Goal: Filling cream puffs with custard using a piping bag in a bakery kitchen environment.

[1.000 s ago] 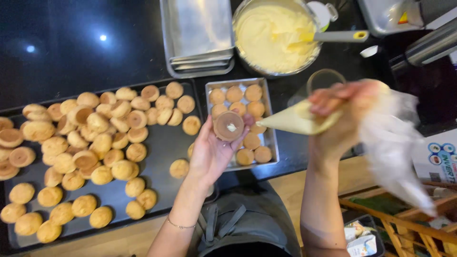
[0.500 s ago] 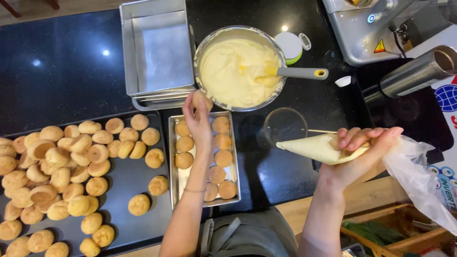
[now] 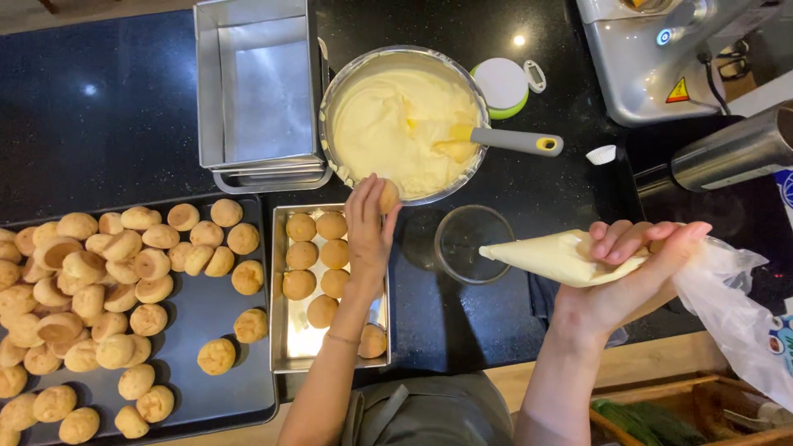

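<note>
Over the small metal tray (image 3: 289, 347), my left hand (image 3: 368, 235) grips one round bun (image 3: 388, 196) in its fingertips at the tray's far corner, just below the rim of the cream bowl (image 3: 330, 83). My right hand (image 3: 628, 277) is closed around a cream-filled piping bag (image 3: 557, 258), held level, tip pointing left above an empty glass (image 3: 472, 244). To do this well, I judge the bun should go down flat beside the two rows already in the tray, gently so its shell is not crushed, while I keep the bag pinched so nothing drips. Left of the tray, a dark baking sheet (image 3: 190, 310) carries a heap of unsorted buns. Behind it stand stacked square tins (image 3: 260, 91); a spatula (image 3: 504, 140) rests in the bowl. All sits on a black speckled counter (image 3: 99, 107), with a steel machine (image 3: 661, 58) at the far right.
</note>
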